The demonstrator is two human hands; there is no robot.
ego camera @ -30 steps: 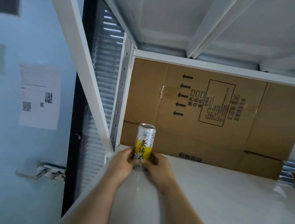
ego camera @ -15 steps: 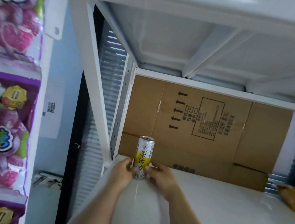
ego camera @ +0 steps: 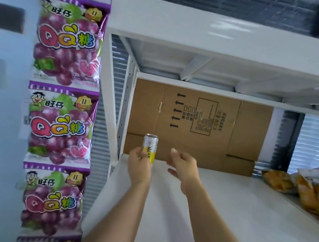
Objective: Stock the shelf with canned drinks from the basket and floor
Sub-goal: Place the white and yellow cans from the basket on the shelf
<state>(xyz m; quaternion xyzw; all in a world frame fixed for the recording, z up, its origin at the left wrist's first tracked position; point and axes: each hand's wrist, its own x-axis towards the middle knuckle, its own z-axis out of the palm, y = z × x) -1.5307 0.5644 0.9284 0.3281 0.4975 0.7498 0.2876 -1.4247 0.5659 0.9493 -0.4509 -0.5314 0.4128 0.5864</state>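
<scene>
Aluminium, slim and tall, the can [ego camera: 149,146] stands upright just left of the frame's centre, in the back left corner of the white shelf [ego camera: 222,222]. That corner looks like a sensible start for a row, since further cans can be lined up outward from it.

Its top rim is silver, and the body is white above a yellow band with dark characters. The left hand [ego camera: 139,167] overlaps the can's lower half with its fingers bent toward the can. I cannot tell whether they clasp the can or only sit in front of it. The right hand [ego camera: 184,165] hangs just right of the can and apart from it. Its fingers are loosely curled around nothing, which suits a hand finished with steadying.

Behind the can, flattened brown cardboard [ego camera: 205,127], matte and creased, lines the back of the bay and gives a backstop. The shelf board is smooth and faintly glossy. Above it, the upper shelf board [ego camera: 207,35] shows ribbed white metal underneath.

At the left of the frame, a strip of shiny purple candy packets [ego camera: 68,50] hangs in a column beside the white post [ego camera: 109,93]. At the right edge, crinkled orange snack bags [ego camera: 309,189] lie on the same shelf, well apart from the can.
</scene>
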